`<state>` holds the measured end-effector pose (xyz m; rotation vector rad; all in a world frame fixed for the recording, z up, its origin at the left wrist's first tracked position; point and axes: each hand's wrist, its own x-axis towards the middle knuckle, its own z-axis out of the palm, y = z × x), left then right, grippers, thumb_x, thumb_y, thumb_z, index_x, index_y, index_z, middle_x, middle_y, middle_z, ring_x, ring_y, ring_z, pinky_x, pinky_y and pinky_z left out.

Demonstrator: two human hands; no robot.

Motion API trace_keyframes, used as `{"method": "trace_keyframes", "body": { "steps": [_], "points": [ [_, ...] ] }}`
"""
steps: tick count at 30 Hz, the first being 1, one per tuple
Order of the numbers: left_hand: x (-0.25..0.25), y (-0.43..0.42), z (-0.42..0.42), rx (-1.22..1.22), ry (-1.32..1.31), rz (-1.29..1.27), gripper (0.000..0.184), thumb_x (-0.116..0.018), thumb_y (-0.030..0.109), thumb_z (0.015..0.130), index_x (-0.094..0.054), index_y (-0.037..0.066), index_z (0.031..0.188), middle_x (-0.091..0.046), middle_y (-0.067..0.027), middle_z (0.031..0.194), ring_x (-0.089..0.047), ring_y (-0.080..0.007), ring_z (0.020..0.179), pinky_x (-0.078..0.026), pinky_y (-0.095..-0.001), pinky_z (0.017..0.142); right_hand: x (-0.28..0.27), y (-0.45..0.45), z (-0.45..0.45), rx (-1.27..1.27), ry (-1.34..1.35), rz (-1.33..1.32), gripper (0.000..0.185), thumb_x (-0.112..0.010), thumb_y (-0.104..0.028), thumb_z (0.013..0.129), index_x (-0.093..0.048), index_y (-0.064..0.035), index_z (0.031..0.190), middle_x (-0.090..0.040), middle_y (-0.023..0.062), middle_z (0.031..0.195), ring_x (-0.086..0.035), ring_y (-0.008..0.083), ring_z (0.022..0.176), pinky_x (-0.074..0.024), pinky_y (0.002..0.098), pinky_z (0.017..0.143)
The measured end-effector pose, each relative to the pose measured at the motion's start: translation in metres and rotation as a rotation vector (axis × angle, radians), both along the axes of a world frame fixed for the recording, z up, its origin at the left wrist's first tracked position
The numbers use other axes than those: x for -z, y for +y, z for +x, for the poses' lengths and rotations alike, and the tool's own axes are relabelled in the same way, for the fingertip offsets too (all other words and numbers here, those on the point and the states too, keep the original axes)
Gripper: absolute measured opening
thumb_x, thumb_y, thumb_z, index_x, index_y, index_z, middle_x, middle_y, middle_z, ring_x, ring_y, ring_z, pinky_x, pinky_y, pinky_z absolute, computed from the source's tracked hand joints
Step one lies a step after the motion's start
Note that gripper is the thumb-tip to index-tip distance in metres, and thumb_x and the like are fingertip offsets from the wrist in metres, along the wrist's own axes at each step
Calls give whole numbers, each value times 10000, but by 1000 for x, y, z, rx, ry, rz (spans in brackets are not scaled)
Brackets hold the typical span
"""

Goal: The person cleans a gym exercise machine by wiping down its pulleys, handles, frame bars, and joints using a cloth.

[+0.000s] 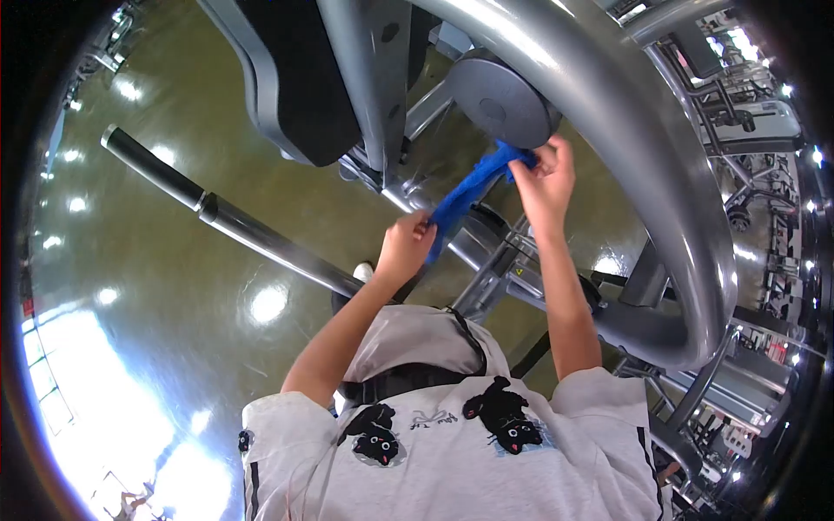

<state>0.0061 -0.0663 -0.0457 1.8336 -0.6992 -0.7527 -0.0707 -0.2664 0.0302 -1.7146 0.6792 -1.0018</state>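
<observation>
Blue cloth (469, 187) strung between left hand (405, 246) and right hand (546, 184), just below the grey disc (497, 97)

Both hands grasp the cloth. The left, farther below the disc, has thumb and fingers closed on the lower end, with a short tail of fabric past them. The right pinches the bunched upper end beside the disc's lower rim, its fingers bent and partly spread; whether they touch the disc cannot be told. Both arms reach up toward the disc, the left slanting inward with its elbow bent, the right straighter and steeper.

The cloth is soft, creased and twisted into a narrow strip. The disc is round, flat-faced and matte. Right of it sweeps a thick, glossy metal tube (647, 130); left of it stands a dark, smooth pad (300, 87). Farther left of the disc, a shiny lever (269, 245) with a black grip slants over the polished olive floor (165, 269).
</observation>
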Motion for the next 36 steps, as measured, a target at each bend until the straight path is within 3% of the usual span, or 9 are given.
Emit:
{"method": "trace_keyframes", "body": {
  "steps": [7,11,16,20,22,24,26,31,36],
  "points": [
    [-31,-7,28,-119,-102,-186,183,-598,82,851,-578,-16,1004,-632,-105,792,-618,-144,705,-487,-270,633,-39,20,-8,51,-17,-144,445,-627,87,732,-463,7,1138,-594,107,1019,-556,92,738,-473,226,651],
    [-46,2,34,-197,-138,-160,169,-585,78,860,-572,11,1015,-628,-105,814,-627,-129,725,-496,-272,636,-36,40,-32,63,10,19,390,-605,105,755,-473,-8,1104,-541,92,1068,-548,104,833,-491,238,719],
    [-83,-13,45,-281,-38,-317,153,-531,22,866,-505,-11,1013,-610,-139,866,-646,-180,710,-488,-284,594,-52,70,-36,131,-38,-137,371,-626,56,794,-462,-52,1109,-419,80,1220,-524,120,964,-478,229,753],
    [-121,-46,59,-377,-223,-697,140,-499,17,892,-437,-7,1015,-604,-156,881,-644,-200,759,-498,-309,654,-63,78,-5,110,-271,-374,432,-620,37,811,-432,-17,1196,-356,160,1326,-386,240,1233,-374,360,976],
    [-145,-60,62,-268,-111,-892,173,-491,-2,886,-426,0,1046,-573,-192,1106,-590,-252,1049,-460,-322,852,-64,77,7,89,-117,-591,494,-598,-5,826,-392,25,1273,-340,214,1352,-348,329,1276,-282,442,1050],
    [-157,-76,66,-110,-196,-987,255,-469,-14,899,-439,9,1151,-520,-149,1163,-499,-201,1098,-368,-311,957,-73,79,17,80,53,-742,498,-599,-24,804,-421,27,1267,-366,238,1341,-351,387,1267,-264,465,1056],
    [-167,-83,66,11,-191,-794,314,-515,57,863,-433,1,1160,-486,-243,1220,-407,-381,1240,-323,-435,1017,-75,72,26,63,235,-916,497,-576,-99,783,-454,17,1251,-378,208,1363,-351,412,1258,-242,518,1055],
    [-149,-104,85,30,-467,-813,376,-528,89,837,-456,3,1197,-494,-196,1211,-395,-390,1214,-295,-445,1028,-63,63,27,255,577,-1233,498,-557,-153,804,-462,5,1268,-397,155,1366,-379,352,1243,-281,516,1021],
    [-135,-98,92,-22,-441,-855,375,-486,57,875,-468,18,1247,-555,-186,1156,-551,-303,1053,-408,-352,927,-28,79,18,289,540,-1042,556,-557,-156,814,-410,8,1324,-369,202,1365,-369,380,1238,-291,502,1014]
  ]
}}
